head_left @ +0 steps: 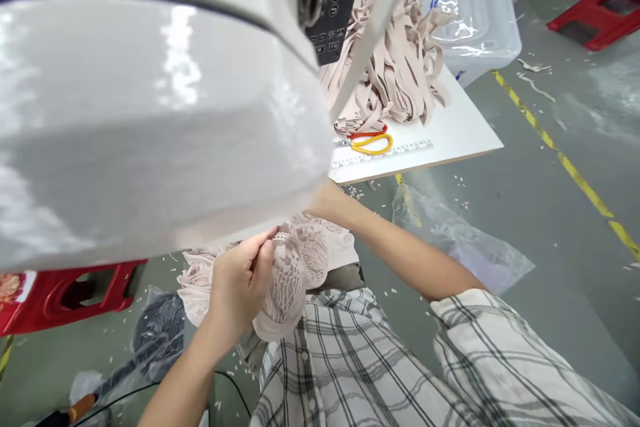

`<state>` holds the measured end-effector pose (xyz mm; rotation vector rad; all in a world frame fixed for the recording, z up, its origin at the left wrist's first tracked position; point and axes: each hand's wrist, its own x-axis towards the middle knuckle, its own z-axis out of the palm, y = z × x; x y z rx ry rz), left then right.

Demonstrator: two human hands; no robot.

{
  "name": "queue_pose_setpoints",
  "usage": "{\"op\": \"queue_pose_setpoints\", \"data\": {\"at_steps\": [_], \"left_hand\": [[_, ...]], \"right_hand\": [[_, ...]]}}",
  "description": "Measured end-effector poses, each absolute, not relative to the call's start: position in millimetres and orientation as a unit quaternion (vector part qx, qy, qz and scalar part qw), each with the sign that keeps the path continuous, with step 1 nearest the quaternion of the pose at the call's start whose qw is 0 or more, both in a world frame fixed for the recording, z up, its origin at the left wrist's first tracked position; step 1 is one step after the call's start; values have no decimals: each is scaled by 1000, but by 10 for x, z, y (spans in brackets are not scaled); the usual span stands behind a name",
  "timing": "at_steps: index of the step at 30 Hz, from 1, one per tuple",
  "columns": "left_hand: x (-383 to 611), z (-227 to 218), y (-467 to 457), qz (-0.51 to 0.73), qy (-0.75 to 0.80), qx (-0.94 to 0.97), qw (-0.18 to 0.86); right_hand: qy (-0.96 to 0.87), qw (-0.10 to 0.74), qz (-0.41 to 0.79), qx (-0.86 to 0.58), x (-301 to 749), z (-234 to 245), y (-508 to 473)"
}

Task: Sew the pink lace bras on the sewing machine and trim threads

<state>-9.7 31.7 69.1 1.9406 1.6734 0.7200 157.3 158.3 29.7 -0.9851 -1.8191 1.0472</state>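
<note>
My left hand (240, 283) is closed on a piece of pale pink lace fabric (295, 273), bunched over my lap just below the white sewing machine body (150, 100). My right forearm (400, 247) reaches forward under the machine, and my right hand is hidden behind it. The lace hangs down against my plaid shirt (360, 360).
A white table (450, 133) carries a heap of beige elastic straps (395, 67), orange and yellow scissors (370, 140) and a printed ruler. Clear plastic bins (470, 13) stand behind. Red stools sit at left (65, 293) and far right (600, 10). Plastic bags and scraps litter the grey floor.
</note>
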Motion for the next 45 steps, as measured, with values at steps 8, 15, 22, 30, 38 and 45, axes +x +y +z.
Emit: {"op": "queue_pose_setpoints", "data": {"at_steps": [8,15,22,30,38,45], "left_hand": [[-195,613,249,235,607,746,139],[-226,565,222,248,602,749,124],[-203,527,240,264,594,751,116],[-248,414,209,271,644,714,58],[107,381,80,300,559,771,-61],[255,380,-20,221,595,771,-55]], "right_hand": [[-754,421,341,-373,1530,173,1599],[-759,425,318,-378,1529,171,1574],[-766,419,315,-371,1567,176,1567],[-769,431,301,-363,1569,149,1575],[-747,441,321,-380,1564,154,1515],[-738,401,324,-436,1520,214,1415]]}}
